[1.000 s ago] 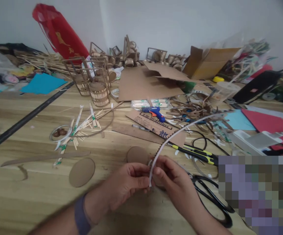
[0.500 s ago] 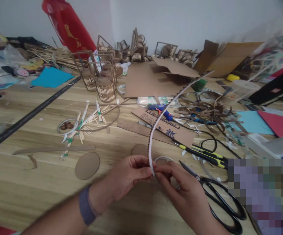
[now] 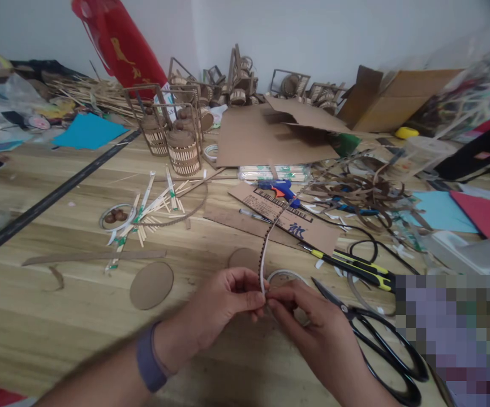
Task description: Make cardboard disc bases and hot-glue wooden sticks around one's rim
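A long, narrow corrugated cardboard strip with one ridged side and a pale edge curves up and away from my fingertips. My left hand, with a band on the wrist, pinches its near end between thumb and fingers. Right beside it, the thumb and index finger of my right hand close on the same end; the exact contact is partly hidden. A roll of tape lies partly behind my right hand. One cardboard disc rests left of my hands, and another disc sits just beyond them.
Black-handled scissors and a yellow-black cutter lie at right. Farther back are a blue glue gun, printed cardboard, tangled brown strips and small slatted baskets. Wooden sticks are scattered left.
The strip has turned in my fingers, so its broad pale face now shows as a thin edge and its far part stands lower. Both hands stay at nearly the same place.
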Demonstrator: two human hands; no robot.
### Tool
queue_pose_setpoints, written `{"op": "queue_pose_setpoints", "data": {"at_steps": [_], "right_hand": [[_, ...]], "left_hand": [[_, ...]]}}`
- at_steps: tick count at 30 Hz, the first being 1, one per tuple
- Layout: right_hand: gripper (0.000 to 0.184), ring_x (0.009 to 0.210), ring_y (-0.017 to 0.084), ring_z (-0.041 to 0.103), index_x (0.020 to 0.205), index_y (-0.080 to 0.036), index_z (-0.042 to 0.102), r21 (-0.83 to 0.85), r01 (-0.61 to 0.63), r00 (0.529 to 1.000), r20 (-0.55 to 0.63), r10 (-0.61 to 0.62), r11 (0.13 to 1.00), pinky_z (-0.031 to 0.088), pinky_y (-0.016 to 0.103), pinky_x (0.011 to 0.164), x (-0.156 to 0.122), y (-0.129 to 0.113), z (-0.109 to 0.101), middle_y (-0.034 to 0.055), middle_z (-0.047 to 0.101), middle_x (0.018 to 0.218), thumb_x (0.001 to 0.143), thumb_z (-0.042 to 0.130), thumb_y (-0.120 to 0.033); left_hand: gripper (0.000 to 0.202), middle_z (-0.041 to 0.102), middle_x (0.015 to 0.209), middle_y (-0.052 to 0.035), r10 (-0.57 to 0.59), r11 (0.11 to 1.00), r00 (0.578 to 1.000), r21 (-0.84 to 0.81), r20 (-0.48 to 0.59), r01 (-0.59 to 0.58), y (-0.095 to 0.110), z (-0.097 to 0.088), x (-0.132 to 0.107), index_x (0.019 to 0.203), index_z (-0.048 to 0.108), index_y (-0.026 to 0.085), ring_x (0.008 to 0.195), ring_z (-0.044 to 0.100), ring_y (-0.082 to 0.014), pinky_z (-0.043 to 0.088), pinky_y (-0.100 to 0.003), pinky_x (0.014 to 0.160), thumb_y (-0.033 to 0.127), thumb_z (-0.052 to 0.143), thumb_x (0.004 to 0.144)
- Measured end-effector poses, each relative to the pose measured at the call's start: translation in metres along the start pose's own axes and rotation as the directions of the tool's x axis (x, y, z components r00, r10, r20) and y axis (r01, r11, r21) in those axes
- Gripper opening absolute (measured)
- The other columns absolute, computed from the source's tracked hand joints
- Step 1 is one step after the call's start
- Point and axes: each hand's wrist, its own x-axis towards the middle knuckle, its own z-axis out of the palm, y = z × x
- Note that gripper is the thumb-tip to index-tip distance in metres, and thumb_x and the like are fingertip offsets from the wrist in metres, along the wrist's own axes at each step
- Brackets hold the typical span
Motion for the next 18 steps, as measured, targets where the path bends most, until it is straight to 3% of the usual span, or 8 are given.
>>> {"op": "queue_pose_setpoints", "data": {"at_steps": [18], "right_hand": [[0.015,0.060,0.014,0.062,0.079,-0.023,0.069,-0.014,-0.021,0.999,0.036,0.021,1.000,0.050,0.023,0.055,0.0006,0.0021,-0.0001,0.0016,0.068,0.069,0.086,0.057,-0.017]], "left_hand": [[0.036,0.060,0.065,0.0000,-0.007,1.000,1.000,-0.004,-0.021,0.007,-0.0007,0.0021,0.0003,0.077,0.064,0.012,0.060,0.052,-0.0108,0.037,-0.024,0.056,0.035,0.085,0.058]]}}
